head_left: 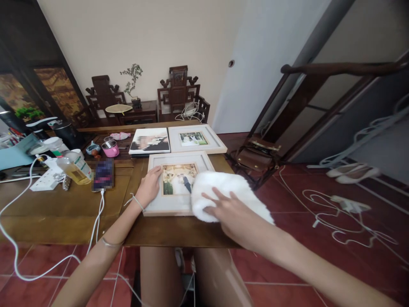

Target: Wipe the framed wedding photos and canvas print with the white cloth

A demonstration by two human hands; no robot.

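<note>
A light-wood picture frame (153, 179) lies flat near the front edge of the brown table, with a photo (179, 179) in its middle. My left hand (149, 186) holds the left side of that frame, its fingers closed along the border. A fluffy white cloth (236, 187) covers the frame's lower right corner and hangs past its right side. My right hand (228, 211) presses on the cloth from above, with fingers somewhat apart and gripping it. Behind the frame lie a second picture frame (219, 143) and a white-edged photo panel (150, 147).
To the left stand a bottle of yellowish liquid (79, 168), a phone (102, 175) on a white cable, a power strip (46, 180) and a pink cup (110, 149). A brown bag (257, 158) is right of the table (179, 230). Cables (348, 217) lie on the red floor.
</note>
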